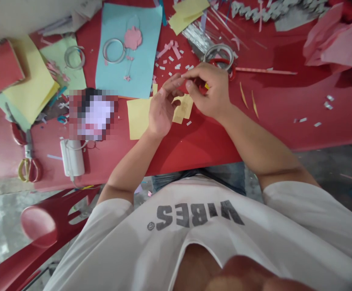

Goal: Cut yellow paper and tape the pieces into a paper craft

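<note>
The left hand (163,108) is held open, its fingers extended and slightly spread, with the fingertips brought against the forefinger of the right hand (208,89). The right hand is curled, its thumb pressed toward the forefinger in a pinch; whatever is pinched is too small to be made out. A bit of red and yellow is seen within its fingers (202,87), but it cannot be identified.

Beneath the hands, a rectangular yellow paper sheet (138,117) and a smaller, creased yellow paper piece (183,109) are lying on the red desk (194,153). Just above the right hand, a translucent ring of adhesive tape (218,56) is placed. Small white paper scraps (170,66) are scattered near the fingertips. Farther left, a light-blue paper sheet (145,60) is laid out with a pink paper cut-out (132,38) on it, and a pair of red-and-yellow-handled scissors (27,169) is lying well apart.
</note>
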The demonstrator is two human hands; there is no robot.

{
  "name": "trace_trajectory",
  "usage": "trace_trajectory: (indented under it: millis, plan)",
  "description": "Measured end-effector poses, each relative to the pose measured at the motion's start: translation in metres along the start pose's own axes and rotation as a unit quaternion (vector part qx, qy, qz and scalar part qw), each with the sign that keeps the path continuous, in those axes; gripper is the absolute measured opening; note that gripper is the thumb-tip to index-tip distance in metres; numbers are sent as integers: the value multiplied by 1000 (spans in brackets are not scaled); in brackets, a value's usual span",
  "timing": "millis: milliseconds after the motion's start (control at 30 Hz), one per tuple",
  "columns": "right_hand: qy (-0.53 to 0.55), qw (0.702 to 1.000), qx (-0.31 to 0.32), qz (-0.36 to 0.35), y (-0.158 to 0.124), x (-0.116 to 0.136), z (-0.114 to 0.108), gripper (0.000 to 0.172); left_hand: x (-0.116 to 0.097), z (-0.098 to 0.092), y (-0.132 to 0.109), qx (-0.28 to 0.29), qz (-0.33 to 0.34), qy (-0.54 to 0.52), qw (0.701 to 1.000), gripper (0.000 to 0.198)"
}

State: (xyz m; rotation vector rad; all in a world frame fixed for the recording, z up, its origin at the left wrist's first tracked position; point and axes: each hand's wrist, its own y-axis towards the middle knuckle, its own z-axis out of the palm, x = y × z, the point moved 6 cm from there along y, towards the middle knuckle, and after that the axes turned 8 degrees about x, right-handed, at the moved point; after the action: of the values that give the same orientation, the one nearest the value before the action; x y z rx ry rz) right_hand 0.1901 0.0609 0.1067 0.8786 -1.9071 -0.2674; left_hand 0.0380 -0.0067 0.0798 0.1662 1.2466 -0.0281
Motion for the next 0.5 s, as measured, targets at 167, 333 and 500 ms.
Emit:
trace_trajectory:
  millis: [167,333,500]
  plan:
    - [-5,1000,-14,-13,-7,6,0,33,-3,1,-2,-13,13,40,999,53]
    - [-14,1000,-14,5,-8,4,-1,27,-5,0,-2,-25,3,79,997,60]
    - [-36,999,-30,16,-10,2,1,26,-10,6,-4,-33,16,80,996,54]
